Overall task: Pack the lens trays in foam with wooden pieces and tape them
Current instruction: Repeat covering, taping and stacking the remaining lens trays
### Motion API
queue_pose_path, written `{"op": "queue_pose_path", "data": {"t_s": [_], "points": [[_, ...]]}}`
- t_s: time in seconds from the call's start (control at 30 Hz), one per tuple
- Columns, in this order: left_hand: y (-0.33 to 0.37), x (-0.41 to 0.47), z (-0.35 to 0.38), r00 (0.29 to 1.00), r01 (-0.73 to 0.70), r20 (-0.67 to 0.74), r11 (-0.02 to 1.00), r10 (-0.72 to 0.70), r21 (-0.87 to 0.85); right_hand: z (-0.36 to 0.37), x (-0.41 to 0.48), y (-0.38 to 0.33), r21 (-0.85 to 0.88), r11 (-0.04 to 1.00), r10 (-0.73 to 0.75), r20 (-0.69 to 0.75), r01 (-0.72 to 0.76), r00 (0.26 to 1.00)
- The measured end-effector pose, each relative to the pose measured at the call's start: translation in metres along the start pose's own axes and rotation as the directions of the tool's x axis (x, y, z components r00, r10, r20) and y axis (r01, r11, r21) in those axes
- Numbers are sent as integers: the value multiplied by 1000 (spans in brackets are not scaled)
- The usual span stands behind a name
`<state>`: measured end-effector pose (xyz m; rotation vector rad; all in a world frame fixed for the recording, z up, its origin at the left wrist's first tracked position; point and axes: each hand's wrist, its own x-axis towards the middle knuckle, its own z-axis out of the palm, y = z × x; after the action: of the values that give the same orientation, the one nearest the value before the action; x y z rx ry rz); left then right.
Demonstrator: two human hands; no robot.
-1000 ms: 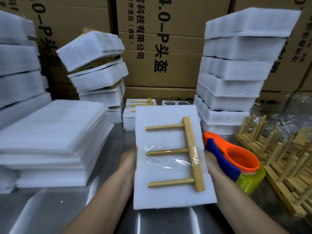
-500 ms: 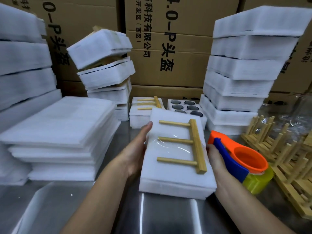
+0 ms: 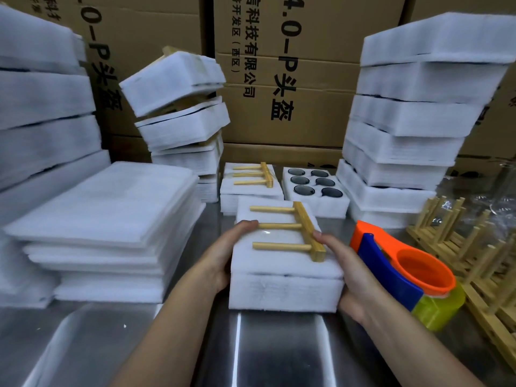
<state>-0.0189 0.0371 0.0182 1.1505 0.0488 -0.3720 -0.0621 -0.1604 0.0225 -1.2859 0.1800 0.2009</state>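
Left fingers: the thumb [image 3: 247, 225] lies on top of the foam pack [image 3: 284, 289] with its tip at the end of the middle dowel. The other fingers curl round the pack's left side and are mostly hidden.
Right fingers: the thumb [image 3: 324, 239] lies along the top, pressed against the bar of the wooden piece [image 3: 306, 229]. The remaining fingers go under the right side, out of sight.
Left hand [image 3: 220, 258]: grips the pack's left edge.
Right hand [image 3: 353, 277]: grips the pack's right edge, opposite the left.
Foam pack: held between both hands in the centre, low at the metal table [image 3: 265, 347]. I cannot tell whether it rests on the table.
Wooden piece: lies flat on the pack's top, its three dowels pointing left from the bar.
Tape dispenser [image 3: 391, 263]: orange and blue with a yellow-green roll, just beside the right hand. I cannot tell whether they touch.
Lens tray [image 3: 315, 188]: open behind the pack, with six dark lenses in its pockets.
Second pack [image 3: 251, 188]: left of the tray, with a wooden piece on top.
Foam sheets [image 3: 106, 219]: stacked at left.
Wrapped stacks [image 3: 405, 121]: piled at right, with others at left and centre-left.
Wooden racks [image 3: 460, 247]: at the far right.
Cardboard boxes [image 3: 279, 79]: along the back.
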Motion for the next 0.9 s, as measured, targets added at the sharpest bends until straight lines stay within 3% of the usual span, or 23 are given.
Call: {"op": "queue_pose_path", "data": {"t_s": [0.23, 0.33, 0.47, 0.63, 0.8, 0.9], "points": [[-1, 1, -3, 1000, -23, 16, 998, 24, -52, 2, -1, -2, 97, 994, 57, -86, -49, 995], [0, 0, -1, 999, -9, 45, 994, 14, -108, 2, -4, -6, 102, 993, 60, -28, -57, 998], [1, -1, -2, 999, 13, 55, 980, -2, -199, 3, -10, -10, -47, 999, 3, 127, 3, 992], [6, 3, -9, 996, -27, 81, 973, 47, -229, 6, -20, -3, -73, 997, -32, 95, 39, 995], [9, 7, -3, 989, -80, 88, 927, 121, -368, 10, -20, -16, 136, 982, -139, 40, 132, 989], [6, 14, -4, 993, -121, -46, 885, 112, -450, 13, -12, -38, 266, 954, -145, -6, 141, 989]]}}
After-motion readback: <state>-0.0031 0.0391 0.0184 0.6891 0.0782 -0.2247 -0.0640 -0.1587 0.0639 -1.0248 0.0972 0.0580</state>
